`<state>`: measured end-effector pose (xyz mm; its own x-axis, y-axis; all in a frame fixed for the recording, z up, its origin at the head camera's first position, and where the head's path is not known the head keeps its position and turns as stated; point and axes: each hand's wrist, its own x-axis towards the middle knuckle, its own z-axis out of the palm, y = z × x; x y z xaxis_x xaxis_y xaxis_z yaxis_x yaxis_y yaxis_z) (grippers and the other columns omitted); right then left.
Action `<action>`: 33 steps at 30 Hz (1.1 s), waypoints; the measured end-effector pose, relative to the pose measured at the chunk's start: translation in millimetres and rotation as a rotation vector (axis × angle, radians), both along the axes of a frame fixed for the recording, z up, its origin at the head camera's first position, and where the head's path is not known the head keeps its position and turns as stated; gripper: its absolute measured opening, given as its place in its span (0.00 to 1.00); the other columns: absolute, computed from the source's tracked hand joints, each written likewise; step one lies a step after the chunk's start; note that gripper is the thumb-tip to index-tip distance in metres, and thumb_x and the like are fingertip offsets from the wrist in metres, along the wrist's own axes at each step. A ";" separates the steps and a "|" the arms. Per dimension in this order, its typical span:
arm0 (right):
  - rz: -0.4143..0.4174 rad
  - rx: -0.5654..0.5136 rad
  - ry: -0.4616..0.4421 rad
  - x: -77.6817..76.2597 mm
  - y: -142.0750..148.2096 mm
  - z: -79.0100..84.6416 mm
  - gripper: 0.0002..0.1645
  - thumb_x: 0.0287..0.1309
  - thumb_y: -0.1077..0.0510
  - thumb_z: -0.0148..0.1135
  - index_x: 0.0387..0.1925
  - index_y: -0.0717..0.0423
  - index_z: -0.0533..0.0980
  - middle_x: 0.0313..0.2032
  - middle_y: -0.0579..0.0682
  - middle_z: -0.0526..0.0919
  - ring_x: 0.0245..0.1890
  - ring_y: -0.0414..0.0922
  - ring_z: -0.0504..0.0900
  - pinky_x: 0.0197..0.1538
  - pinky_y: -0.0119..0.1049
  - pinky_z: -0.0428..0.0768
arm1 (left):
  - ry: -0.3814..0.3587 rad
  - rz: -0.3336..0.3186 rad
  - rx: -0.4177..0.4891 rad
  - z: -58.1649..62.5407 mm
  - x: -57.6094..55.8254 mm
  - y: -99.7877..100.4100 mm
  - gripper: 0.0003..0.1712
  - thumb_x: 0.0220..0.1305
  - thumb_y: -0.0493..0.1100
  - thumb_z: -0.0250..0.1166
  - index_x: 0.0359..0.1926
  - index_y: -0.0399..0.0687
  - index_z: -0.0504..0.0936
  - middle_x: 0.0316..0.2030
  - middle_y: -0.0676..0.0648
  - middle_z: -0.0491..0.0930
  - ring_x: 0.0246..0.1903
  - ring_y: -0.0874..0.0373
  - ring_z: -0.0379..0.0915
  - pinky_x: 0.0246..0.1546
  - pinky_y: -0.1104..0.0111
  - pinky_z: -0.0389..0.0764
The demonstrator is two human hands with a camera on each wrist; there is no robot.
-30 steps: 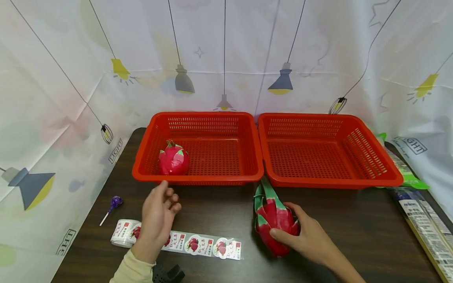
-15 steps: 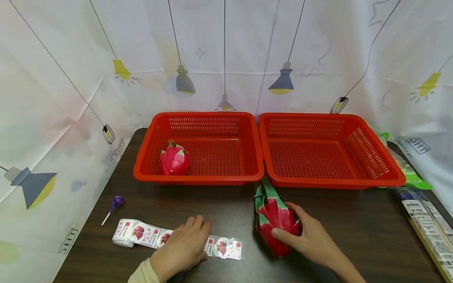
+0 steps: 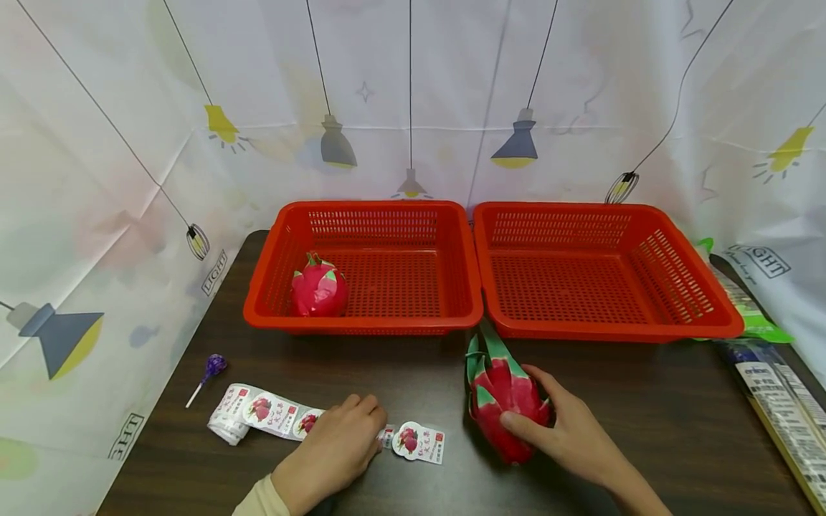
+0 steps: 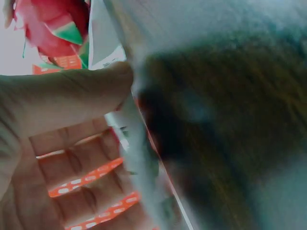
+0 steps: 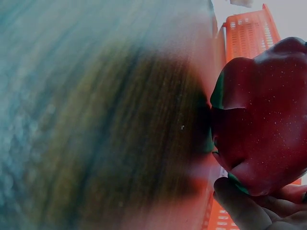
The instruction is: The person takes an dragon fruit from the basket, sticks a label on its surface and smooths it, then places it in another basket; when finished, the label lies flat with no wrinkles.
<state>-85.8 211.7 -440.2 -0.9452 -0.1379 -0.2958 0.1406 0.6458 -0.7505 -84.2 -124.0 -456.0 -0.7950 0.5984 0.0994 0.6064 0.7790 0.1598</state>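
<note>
My left hand [image 3: 337, 448] pinches the middle of a strip of printed dragon fruit stickers [image 3: 277, 414], its back turned up and covering part of it. In the left wrist view the thumb [image 4: 72, 98] presses at the strip's edge, with the fingers on the other side. The strip's roll [image 3: 227, 419] lies to the left, and a sticker end [image 3: 419, 442] sticks out to the right. With thumb and fingers around its right side, my right hand [image 3: 571, 433] holds a red dragon fruit [image 3: 506, 401] with green leaf tips, on the dark table [image 3: 413, 494].
Two red plastic baskets stand side by side at the back. The left basket [image 3: 387, 324] has another dragon fruit [image 3: 319, 289] in it; the right basket [image 3: 606, 331] is beside it. A purple lollipop [image 3: 213, 367] lies at left, packaged goods [image 3: 774, 405] at the right edge.
My left hand came down from above the strip, moving right and nearer, and took hold of it. The strip and its roll then shifted and tilted slightly. The right hand stays on the dragon fruit.
</note>
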 end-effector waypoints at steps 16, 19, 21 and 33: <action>-0.007 0.029 0.069 0.9 2.8 9.2 0.50 0.64 0.36 0.63 0.77 0.54 0.55 0.69 0.62 0.71 0.60 0.58 0.78 0.55 0.53 0.84 | 0.051 -0.003 0.084 21.1 -0.9 -5.1 0.04 0.65 0.47 0.70 0.40 0.55 0.87 0.34 0.57 0.81 0.35 0.60 0.77 0.34 0.65 0.80; -0.024 0.045 0.282 5.9 -3.0 22.0 0.46 0.63 0.42 0.68 0.76 0.52 0.60 0.70 0.59 0.71 0.64 0.58 0.76 0.62 0.48 0.81 | 0.086 -0.020 0.107 29.0 1.7 -6.1 0.06 0.65 0.48 0.70 0.41 0.56 0.87 0.35 0.58 0.81 0.36 0.61 0.77 0.36 0.66 0.80; -0.016 0.028 0.483 9.5 -12.5 33.6 0.40 0.61 0.50 0.72 0.71 0.52 0.67 0.69 0.54 0.73 0.67 0.54 0.74 0.65 0.36 0.78 | 0.118 -0.033 0.127 34.7 3.6 -6.5 0.07 0.65 0.48 0.71 0.42 0.57 0.87 0.36 0.59 0.82 0.37 0.62 0.77 0.37 0.67 0.80; 0.487 -0.074 0.573 7.1 -80.5 56.2 0.16 0.70 0.47 0.63 0.57 0.41 0.78 0.51 0.37 0.85 0.40 0.32 0.79 0.36 0.26 0.81 | 0.177 -0.114 0.230 56.1 14.5 -3.5 0.10 0.65 0.47 0.71 0.46 0.56 0.86 0.40 0.59 0.83 0.40 0.64 0.78 0.42 0.68 0.82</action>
<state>-78.6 131.2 -384.0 -0.7755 -0.5797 0.2500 -0.5731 0.4804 -0.6639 -69.7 -127.5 -399.9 -0.6824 0.6287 0.3731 0.7218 0.6601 0.2080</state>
